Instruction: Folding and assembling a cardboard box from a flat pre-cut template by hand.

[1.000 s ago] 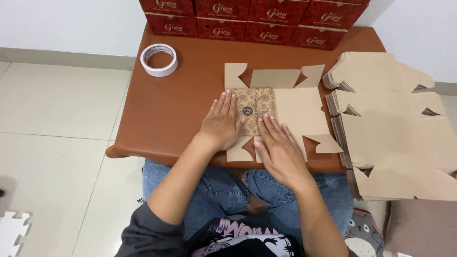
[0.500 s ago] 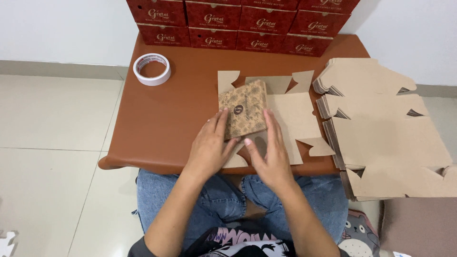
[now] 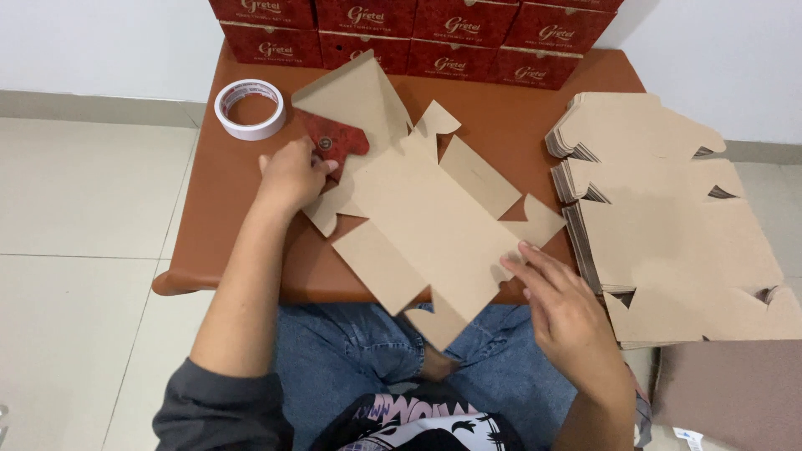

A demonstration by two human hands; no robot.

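A flat die-cut cardboard box blank [image 3: 426, 221] lies diagonally on the brown table [image 3: 234, 200], plain brown side up, with one corner hanging over the near edge. My left hand [image 3: 292, 171] pinches a folded-over flap [image 3: 336, 142] that shows its red printed side, near the blank's far left end. My right hand [image 3: 560, 296] rests with spread fingers on the blank's right edge, close to a side tab [image 3: 535, 221].
A roll of white tape [image 3: 249, 108] sits at the table's far left. Red printed boxes [image 3: 418, 33] are stacked along the back edge by the wall. A thick stack of unfolded blanks [image 3: 668, 217] fills the right side. My knees in jeans are under the near edge.
The blank has been opened out and turned diagonal, plain side up. My left hand has moved to the far left flap and my right hand to the right edge.
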